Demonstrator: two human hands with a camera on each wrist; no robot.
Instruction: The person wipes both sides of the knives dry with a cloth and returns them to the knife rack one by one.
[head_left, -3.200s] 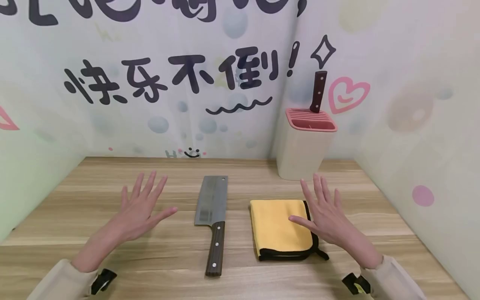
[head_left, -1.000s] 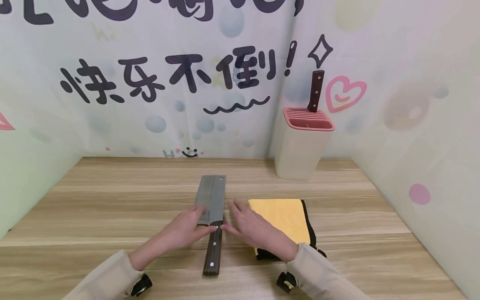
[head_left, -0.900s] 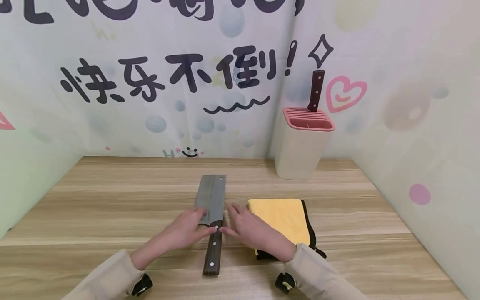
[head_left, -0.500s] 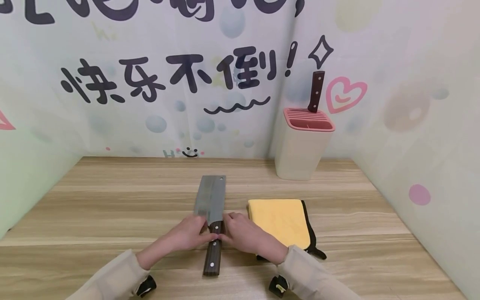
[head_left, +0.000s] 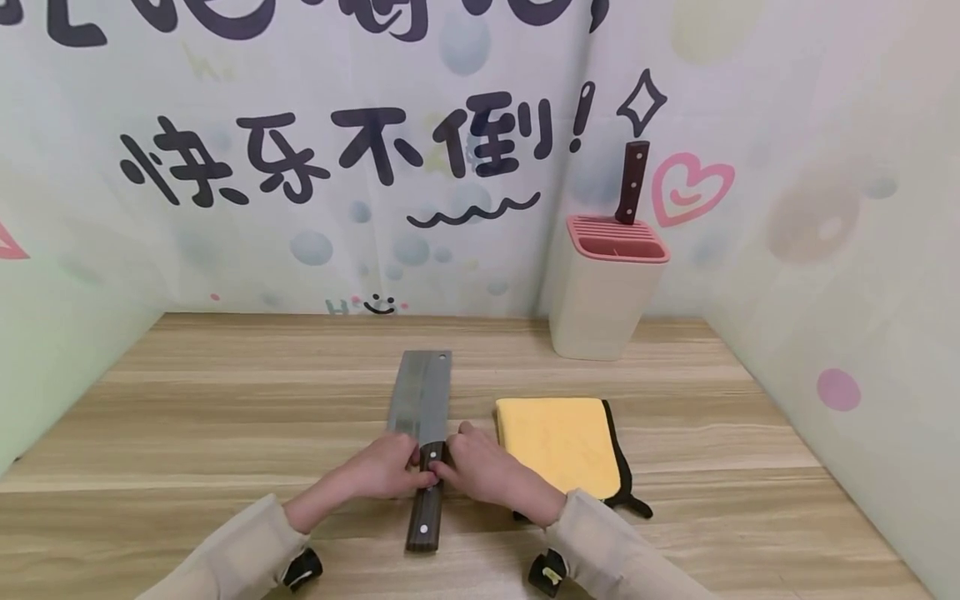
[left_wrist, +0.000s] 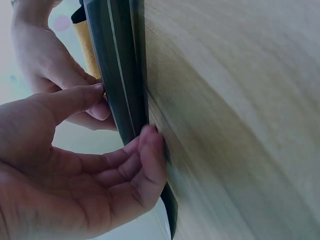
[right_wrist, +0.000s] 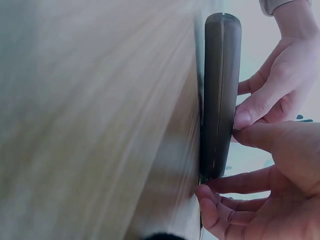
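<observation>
A cleaver lies on the table in the head view, its grey blade (head_left: 422, 392) pointing away and its dark riveted handle (head_left: 426, 521) toward the person. The left hand (head_left: 382, 467) pinches the handle's upper part from the left, thumb on top and fingertips at its lower edge. From the right, the right hand (head_left: 483, 468) pinches the same part, the two thumbs meeting over the handle. Both wrist views show the handle (left_wrist: 117, 65) (right_wrist: 220, 95) close to the table surface, between thumb and curled fingers.
A folded yellow cloth (head_left: 558, 442) with black edging lies right of the cleaver, beside the right forearm. Farther back stands a white knife block (head_left: 603, 308) with a pink top, holding a knife with a dark red handle (head_left: 633, 183). Printed walls border the wooden table (head_left: 187, 400).
Both hands have come in from the sides to the cleaver, slid down from beside the blade to the handle's top, and closed their fingers round it. The cleaver stays in place.
</observation>
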